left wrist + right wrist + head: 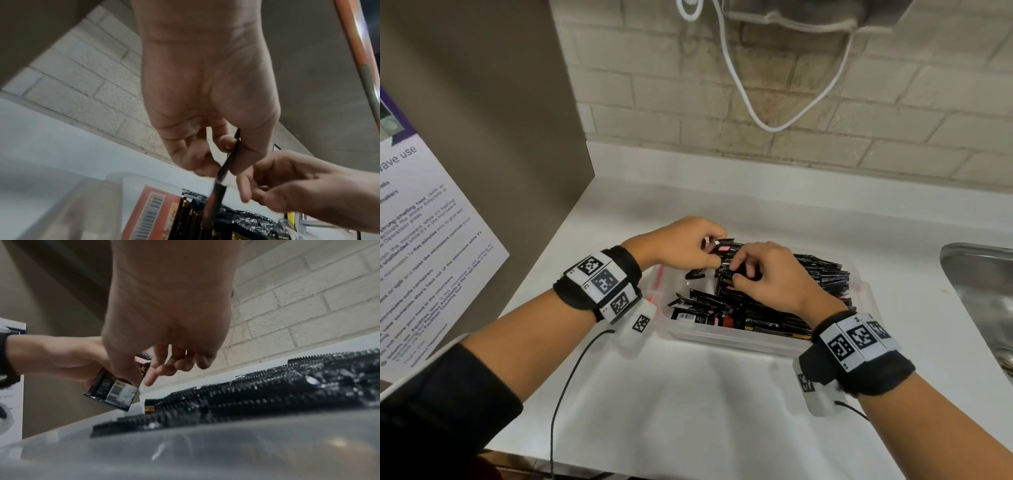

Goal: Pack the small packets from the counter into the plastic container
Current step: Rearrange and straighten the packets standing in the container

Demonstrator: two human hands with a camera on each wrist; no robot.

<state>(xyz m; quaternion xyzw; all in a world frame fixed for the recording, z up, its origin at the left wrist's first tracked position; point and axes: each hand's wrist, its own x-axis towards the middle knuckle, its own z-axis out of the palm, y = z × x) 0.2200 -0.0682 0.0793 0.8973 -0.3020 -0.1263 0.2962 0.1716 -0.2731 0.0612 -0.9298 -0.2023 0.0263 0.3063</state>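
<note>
Head view: both hands meet over the far left of the container on the white worktop, which is full of black packets. Left wrist view: the left hand pinches a packet edge-on. Right wrist view: the right hand pinches that packet with its thumb, the other fingers loosely curled.

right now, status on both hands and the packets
Left hand pinching a black packet above the plastic container. Right hand also has a grip on it. Container nearly full of packets; nothing in the way.
</note>
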